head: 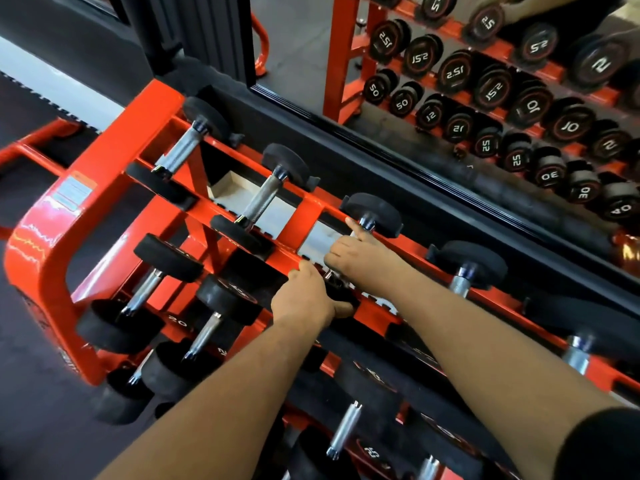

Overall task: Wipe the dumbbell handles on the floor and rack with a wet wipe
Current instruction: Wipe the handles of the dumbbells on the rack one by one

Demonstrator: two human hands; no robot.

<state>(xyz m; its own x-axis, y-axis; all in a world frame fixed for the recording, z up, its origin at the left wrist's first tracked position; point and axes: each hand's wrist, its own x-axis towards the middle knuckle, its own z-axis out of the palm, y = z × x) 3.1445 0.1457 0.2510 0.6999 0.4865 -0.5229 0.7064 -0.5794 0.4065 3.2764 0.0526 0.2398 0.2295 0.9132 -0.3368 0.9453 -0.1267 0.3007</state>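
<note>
Both hands work on the third dumbbell along the top tier of the red rack. The right hand is curled over its handle, index finger stretched toward the far head; a wet wipe is presumably under the palm, but none is visible. The left hand grips the near head, thumb wrapped underneath, steadying it on the rail. To do this stroke well, I judge the left should keep the dumbbell from rolling while the right slides the full handle length and twists around the knurling. The two dumbbells to the left sit in their cradles with handles bare, well apart from the hands.
</note>
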